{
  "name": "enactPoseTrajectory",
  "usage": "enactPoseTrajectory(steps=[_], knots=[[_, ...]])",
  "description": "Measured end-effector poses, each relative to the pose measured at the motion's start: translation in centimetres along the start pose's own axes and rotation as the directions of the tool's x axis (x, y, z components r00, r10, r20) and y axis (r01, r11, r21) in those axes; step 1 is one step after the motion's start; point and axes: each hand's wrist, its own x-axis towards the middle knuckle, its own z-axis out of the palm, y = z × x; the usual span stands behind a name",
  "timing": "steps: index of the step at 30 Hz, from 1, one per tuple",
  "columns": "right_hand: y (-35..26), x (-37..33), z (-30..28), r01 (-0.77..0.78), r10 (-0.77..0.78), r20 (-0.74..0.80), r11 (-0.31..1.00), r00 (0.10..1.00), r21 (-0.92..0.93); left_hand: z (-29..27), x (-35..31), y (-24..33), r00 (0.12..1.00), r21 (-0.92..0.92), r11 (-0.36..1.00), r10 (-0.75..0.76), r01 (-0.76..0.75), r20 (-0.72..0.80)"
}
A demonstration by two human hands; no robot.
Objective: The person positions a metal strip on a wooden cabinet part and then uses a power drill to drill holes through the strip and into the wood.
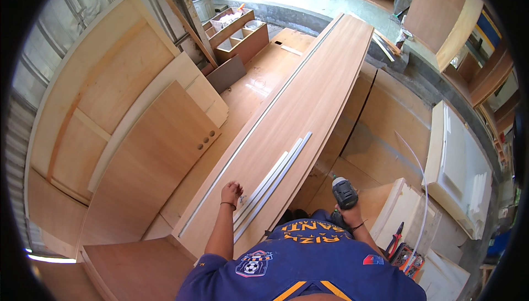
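Drill (345, 193), black and grey, is clamped in the right hand (351, 214), its fingers wrapped round the grip and its nose pointing away from the person, over the gap to the right of the long wooden panel (314, 91); the left hand (232, 192) is above the near part of that panel, its fingers curled in toward one another; whether they pinch anything I cannot tell, though a few small, thin pieces, perhaps screws, seem to be just beside the fingertips. A dark band circles each wrist; to the right of the left hand, and between the two hands, narrow pale strips (269, 179) lie side by side along the panel, slanting away from the person; a thin metallic line (258, 127) runs along the panel's edge, ahead of the left hand. Well to the left of that hand, a wooden board (149, 163) with three round holes leans with other sheets against the corrugated wall (21, 152); far ahead of it is an open, divided wooden box (242, 45). To the right of the right hand, and nearer the person, red-handled pliers (395, 236) stand at a container of small items (409, 258); a thin white tube (425, 191) arcs up past them; farther right rests a shallow white panel (456, 171).
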Motion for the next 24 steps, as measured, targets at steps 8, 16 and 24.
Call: enactPoseTrajectory(steps=[8, 16, 24], knots=[[-0.3, 0.9, -0.9, 0.022, -0.019, 0.044, 0.998, 0.999, -0.061, 10.2, -5.6, 4.4, 0.872, -0.725, 0.634, 0.160, 0.269, 0.463], [0.2, 3.4, -3.4, 0.176, -0.147, 0.158, 0.966, 0.976, -0.190, 20.9, -4.2, 2.1, 0.870, -0.424, 0.862, -0.041, 0.279, 0.491], [-0.1, 11.4, -9.8, 0.417, -0.385, 0.172, 0.878, 0.907, -0.236, 37.3, -4.7, -0.8, 0.734, -0.054, 0.915, -0.285, 0.401, 0.616]])
